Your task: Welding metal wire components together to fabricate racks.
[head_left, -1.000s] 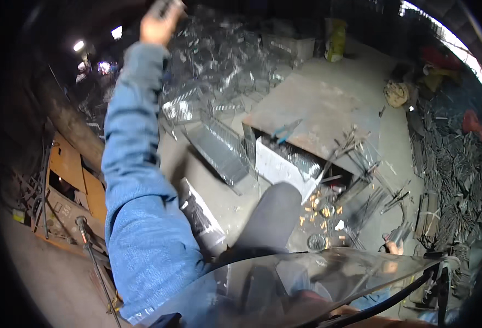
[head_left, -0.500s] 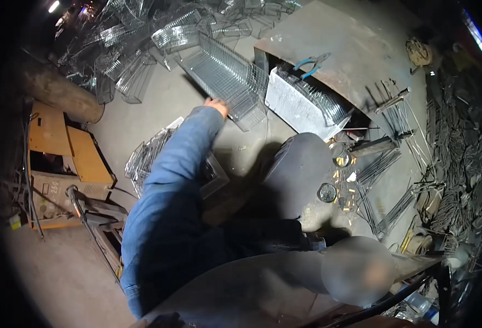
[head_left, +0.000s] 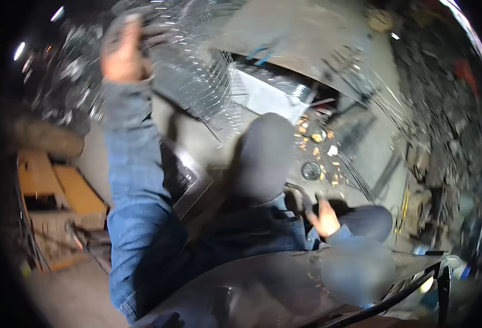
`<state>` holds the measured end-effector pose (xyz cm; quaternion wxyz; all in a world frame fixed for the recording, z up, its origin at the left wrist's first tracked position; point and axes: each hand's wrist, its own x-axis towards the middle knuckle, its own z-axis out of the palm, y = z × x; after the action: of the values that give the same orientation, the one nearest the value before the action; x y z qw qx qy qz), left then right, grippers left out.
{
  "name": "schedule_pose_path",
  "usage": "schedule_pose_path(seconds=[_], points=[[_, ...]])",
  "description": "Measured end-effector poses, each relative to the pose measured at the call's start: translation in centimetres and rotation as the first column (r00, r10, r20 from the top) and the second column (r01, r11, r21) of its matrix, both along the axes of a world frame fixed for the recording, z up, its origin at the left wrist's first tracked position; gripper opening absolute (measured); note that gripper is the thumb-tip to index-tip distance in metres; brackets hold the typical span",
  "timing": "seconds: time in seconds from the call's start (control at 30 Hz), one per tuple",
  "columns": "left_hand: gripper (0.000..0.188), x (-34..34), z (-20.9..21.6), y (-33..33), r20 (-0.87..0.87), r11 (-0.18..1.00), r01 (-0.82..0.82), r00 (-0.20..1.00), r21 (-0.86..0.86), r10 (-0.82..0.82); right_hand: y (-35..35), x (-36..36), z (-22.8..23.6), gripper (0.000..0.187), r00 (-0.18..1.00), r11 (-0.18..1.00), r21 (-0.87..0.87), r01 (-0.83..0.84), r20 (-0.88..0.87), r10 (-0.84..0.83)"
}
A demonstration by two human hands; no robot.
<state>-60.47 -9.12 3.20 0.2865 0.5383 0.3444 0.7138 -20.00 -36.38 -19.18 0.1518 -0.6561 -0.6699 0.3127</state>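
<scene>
My left hand (head_left: 125,54) is raised at the upper left, smeared by motion, with thumb and fingers pointing away from me. It is at the left side of a blurred wire mesh basket (head_left: 191,82); whether it touches or grips the mesh cannot be made out. My right hand (head_left: 324,220) is low, in front of my knee, with its thumb raised. A dark curved shape (head_left: 305,201) lies beside its fingers; I cannot tell whether the hand holds it. A small round dark container (head_left: 311,171) stands a little beyond this hand.
Blue-handled pliers (head_left: 260,53) lie on a metal sheet (head_left: 301,33) above a whitish panel (head_left: 268,90). More wire baskets (head_left: 71,71) are heaped far left. An orange-yellow machine (head_left: 63,191) stands left. Thin rods (head_left: 361,183) and metal scrap (head_left: 443,120) lie right.
My left hand has moved up and left from the basket's near corner. My right hand has come into clear view. The view has shifted, and the silvery wire bundle by my left forearm no longer shows.
</scene>
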Motion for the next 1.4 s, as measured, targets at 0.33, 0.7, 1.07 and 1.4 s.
schedule_pose_path(seconds=[0.33, 0.7, 1.07, 1.4], points=[[0.024, 21.7, 0.4, -1.9, 0.693, 0.6, 0.742, 0.264, 0.298, -0.671, 8.3, 3.5, 18.0, 0.036, 0.056, 0.446, 0.109, 0.889, -0.99, 0.129], [0.03, 29.5, -1.2, 12.3, -0.061, 0.614, 0.708, 0.637, -0.348, -0.769, 15.8, 19.5, 23.5, 0.028, 0.277, 0.553, 0.047, 0.832, -0.898, -0.34], [0.052, 33.5, -6.8, 20.6, -0.338, 0.715, 0.455, 0.66, -0.532, -0.671, 24.1, 26.0, 16.7, 0.038, 0.384, 0.319, 0.23, 0.919, -0.702, -0.599], [0.032, 31.4, -9.7, 13.7, -0.243, 0.696, 0.487, 0.699, -0.528, -0.673, 23.0, 26.7, 15.4, 0.047, 0.566, 0.31, 0.659, 0.686, -0.214, -0.796]])
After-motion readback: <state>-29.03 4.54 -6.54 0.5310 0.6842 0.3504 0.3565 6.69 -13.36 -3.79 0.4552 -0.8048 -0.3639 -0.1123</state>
